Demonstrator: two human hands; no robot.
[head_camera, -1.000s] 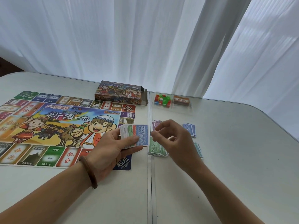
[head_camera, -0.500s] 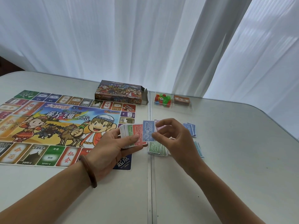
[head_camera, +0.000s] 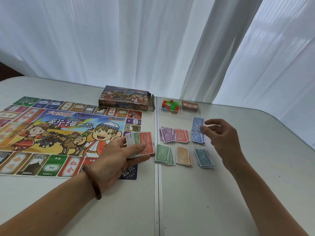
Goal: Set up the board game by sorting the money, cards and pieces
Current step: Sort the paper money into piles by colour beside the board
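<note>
My left hand [head_camera: 117,157] grips a fanned stack of play money [head_camera: 141,144] with a red 10000 note on top, over the board's right edge. My right hand [head_camera: 221,138] pinches a single blue note [head_camera: 197,124] just above the blue pile [head_camera: 198,137]. Sorted piles lie on the table in two rows: purple [head_camera: 167,135], red [head_camera: 182,135] and blue behind, green 500 [head_camera: 164,155], orange [head_camera: 184,156] and teal [head_camera: 204,157] in front. The colourful game board [head_camera: 56,135] lies flat at the left.
The open game box [head_camera: 126,97] stands behind the board. A clear tray [head_camera: 180,114] at the back holds coloured plastic pieces [head_camera: 170,105] and a deck of brown cards [head_camera: 190,105]. A seam runs down the white table [head_camera: 255,176]. White curtains hang behind.
My right hand pulled the blue note off the stack in my left hand and carried it right to above the blue pile. A red note now tops the held stack.
</note>
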